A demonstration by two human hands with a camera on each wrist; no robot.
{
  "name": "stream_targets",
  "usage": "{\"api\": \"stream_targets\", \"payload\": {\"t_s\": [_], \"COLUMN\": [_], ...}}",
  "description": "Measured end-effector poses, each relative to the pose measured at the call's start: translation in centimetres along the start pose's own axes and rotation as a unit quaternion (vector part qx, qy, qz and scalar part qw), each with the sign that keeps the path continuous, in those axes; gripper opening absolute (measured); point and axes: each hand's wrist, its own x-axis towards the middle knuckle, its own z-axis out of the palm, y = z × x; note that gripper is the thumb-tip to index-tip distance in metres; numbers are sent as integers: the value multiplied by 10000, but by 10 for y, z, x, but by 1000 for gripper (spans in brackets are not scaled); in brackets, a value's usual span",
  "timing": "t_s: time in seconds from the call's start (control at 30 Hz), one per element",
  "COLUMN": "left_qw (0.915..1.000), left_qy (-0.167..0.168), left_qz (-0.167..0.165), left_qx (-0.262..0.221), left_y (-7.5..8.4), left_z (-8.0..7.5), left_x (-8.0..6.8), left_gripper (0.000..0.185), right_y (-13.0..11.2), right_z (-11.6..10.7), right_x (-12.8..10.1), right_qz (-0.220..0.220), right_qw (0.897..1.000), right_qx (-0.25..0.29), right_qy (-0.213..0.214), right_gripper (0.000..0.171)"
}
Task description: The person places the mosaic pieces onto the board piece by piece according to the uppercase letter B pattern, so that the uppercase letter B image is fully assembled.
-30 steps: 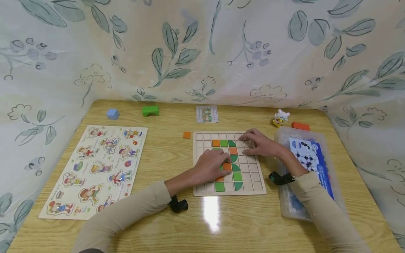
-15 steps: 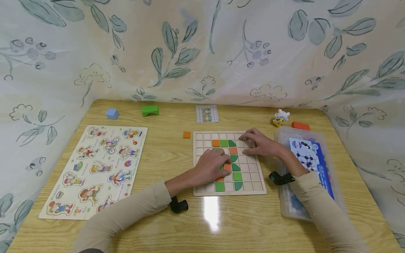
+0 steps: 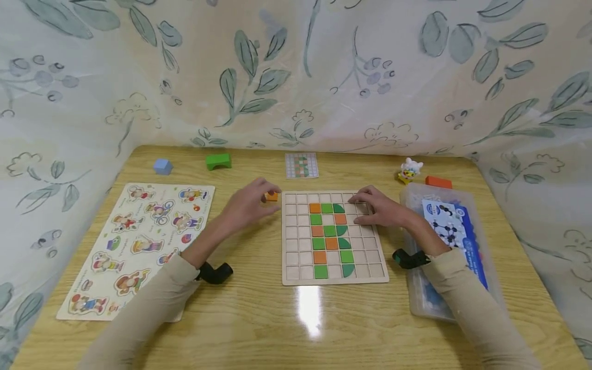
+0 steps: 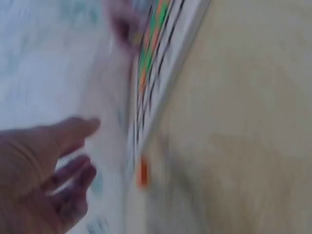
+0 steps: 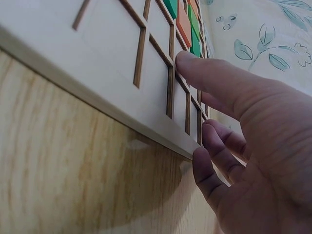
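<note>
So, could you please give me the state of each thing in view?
Left hand: open, reaching over the orange tile.
Right hand: open, resting on the grid board.
Grid board: partly filled.
Plastic box: lidded.

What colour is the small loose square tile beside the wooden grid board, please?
Orange; the small square tile shows best in the head view, at the left hand.

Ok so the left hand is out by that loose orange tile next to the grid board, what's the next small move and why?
Probably pinch the orange tile and lift it. The left hand hovers at it with fingers relaxed, holding nothing, while the right hand rests flat on the grid board, steadying it. An empty cell sits among the coloured tiles, so another piece seems wanted.
</note>
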Motion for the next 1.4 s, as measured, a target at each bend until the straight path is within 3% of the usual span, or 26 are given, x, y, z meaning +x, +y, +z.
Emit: {"api": "stream_targets", "payload": {"t_s": [0.07,0.17,0.3,0.4,0.67,0.87,1.4], "left_qw": [9994,9922,9747,9701,9794,9869,9925], "left_qy": [-29,-350,-589,-590,-1033,-1064,-811], "left_qz": [62,-94,-469,-532,-184,65,-454], "left_qx": [-330,-1196,-2104,-2293,-1727,-1213,-791], "left_y": [-21,-46,-64,-72,-82,-76,-66], "left_z": [-8,-13,-15,-15,-10,-6,0], "left_x": [6,15,22,27,32,34,34], "left_gripper": [40,44,50,50,53,53,42], "right_y": [0,2,3,2,1,0,-3], "right_z": [0,0,1,0,-1,0,-1], "right_x": [-1,-1,0,0,-1,-1,-1], "right_qz": [27,32,17,25,-8,-44,3], "right_qw": [10000,10000,10000,10000,10000,10000,10000], "right_qx": [5,-23,-28,-34,-45,-46,-59], "right_qy": [8,4,8,13,-2,20,3], "right_gripper": [51,51,51,51,50,50,49]}}
